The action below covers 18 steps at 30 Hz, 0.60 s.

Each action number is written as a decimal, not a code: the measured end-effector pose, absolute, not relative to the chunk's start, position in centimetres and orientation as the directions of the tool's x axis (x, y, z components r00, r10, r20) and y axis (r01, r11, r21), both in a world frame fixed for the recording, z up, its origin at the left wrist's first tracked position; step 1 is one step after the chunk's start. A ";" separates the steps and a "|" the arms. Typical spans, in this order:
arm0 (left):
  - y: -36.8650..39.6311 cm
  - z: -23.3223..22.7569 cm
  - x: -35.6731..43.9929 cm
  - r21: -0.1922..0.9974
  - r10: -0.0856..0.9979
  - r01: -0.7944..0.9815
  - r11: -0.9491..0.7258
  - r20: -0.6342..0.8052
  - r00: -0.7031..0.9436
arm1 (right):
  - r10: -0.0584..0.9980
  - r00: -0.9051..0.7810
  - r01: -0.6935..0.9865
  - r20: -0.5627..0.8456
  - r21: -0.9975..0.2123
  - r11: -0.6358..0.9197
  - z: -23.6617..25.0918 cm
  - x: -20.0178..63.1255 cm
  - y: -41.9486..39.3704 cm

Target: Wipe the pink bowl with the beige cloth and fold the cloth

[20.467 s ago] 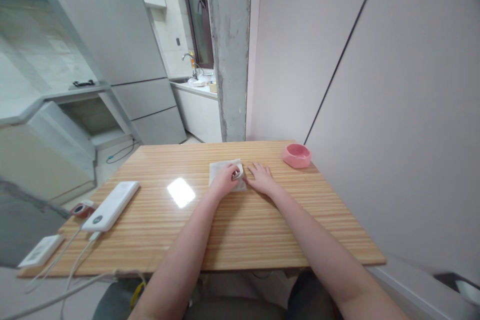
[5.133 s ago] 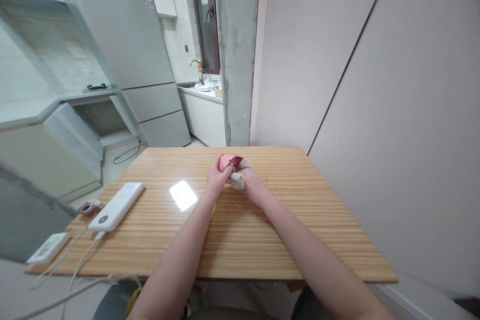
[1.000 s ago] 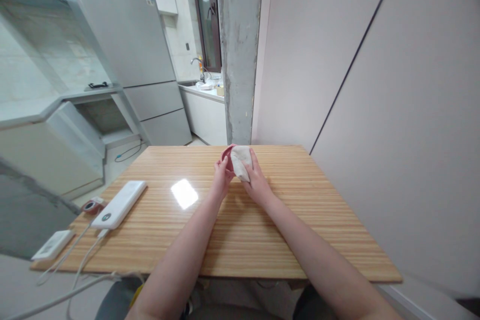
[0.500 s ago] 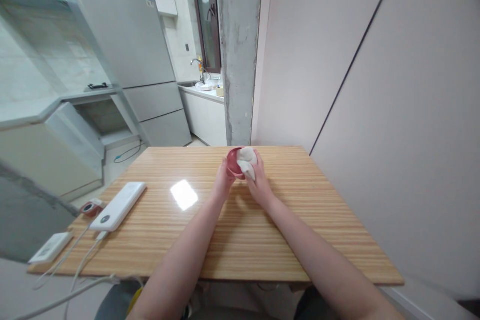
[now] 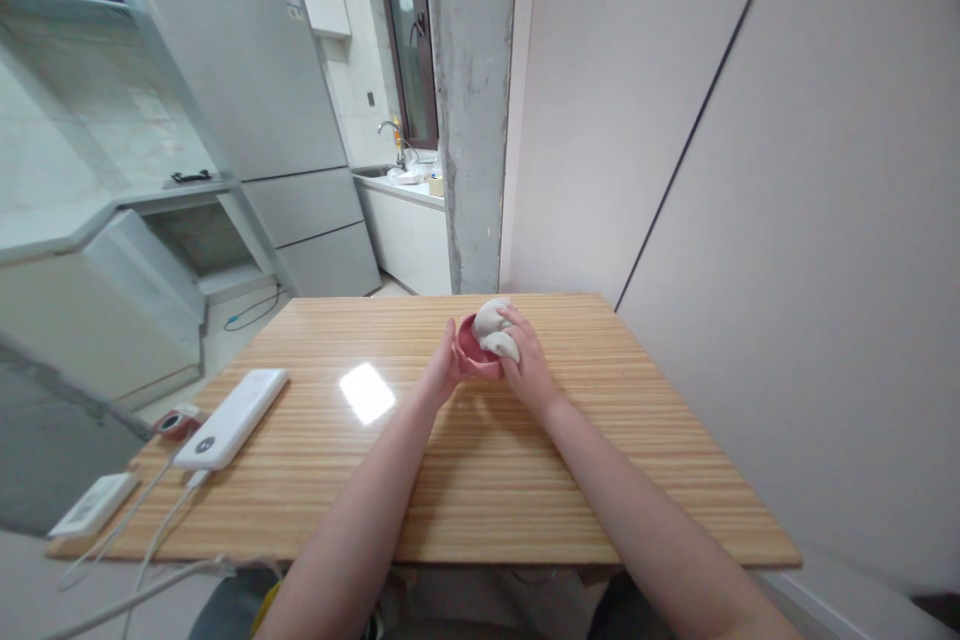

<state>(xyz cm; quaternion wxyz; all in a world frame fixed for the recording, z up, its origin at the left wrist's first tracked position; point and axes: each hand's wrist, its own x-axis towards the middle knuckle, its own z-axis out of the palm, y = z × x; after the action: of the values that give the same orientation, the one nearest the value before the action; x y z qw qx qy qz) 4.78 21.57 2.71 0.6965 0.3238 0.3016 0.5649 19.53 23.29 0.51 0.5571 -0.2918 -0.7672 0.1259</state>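
Observation:
A pink bowl (image 5: 471,352) is held above the far part of the wooden table, its opening tilted toward me. My left hand (image 5: 445,366) grips it from the left side, thumb up along the wall. In my right hand (image 5: 529,360) is a crumpled white cloth (image 5: 493,318), pinched by the fingers and pressed against the bowl's right rim and inside. The cloth and my right fingers cover much of the bowl's right side.
The wooden table (image 5: 585,480) spreads out below my arms. A white power bank (image 5: 234,420) with cables, a red roll-like object (image 5: 177,422) and a white power strip (image 5: 94,505) lie at its left edge. Beyond stand a fridge (image 5: 225,70) and a concrete pillar (image 5: 474,100).
The bowl has tilted and come slightly nearer to me. My right hand has shifted a little right and down, with the cloth bunched differently over the rim.

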 end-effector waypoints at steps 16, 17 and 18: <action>21.9 2.5 4.0 0.772 0.970 -0.593 0.227 -0.124 0.209 | 0.573 -0.190 0.325 0.797 -0.499 0.803 0.4 19.5 23.1; 21.7 2.7 3.8 0.781 0.953 -0.567 0.263 -0.120 0.277 | 0.574 -0.160 0.308 0.803 -0.512 0.802 0.6 20.1 23.3; 21.6 2.9 3.8 0.792 0.941 -0.544 0.278 -0.112 0.318 | 0.574 -0.136 0.288 0.808 -0.522 0.803 0.6 20.5 23.6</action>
<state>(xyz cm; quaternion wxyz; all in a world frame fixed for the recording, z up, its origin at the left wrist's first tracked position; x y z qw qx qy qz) 3.78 21.61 2.87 0.7410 0.3316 0.2999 0.5010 20.47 23.56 0.64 0.5900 -0.2898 -0.7438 0.1211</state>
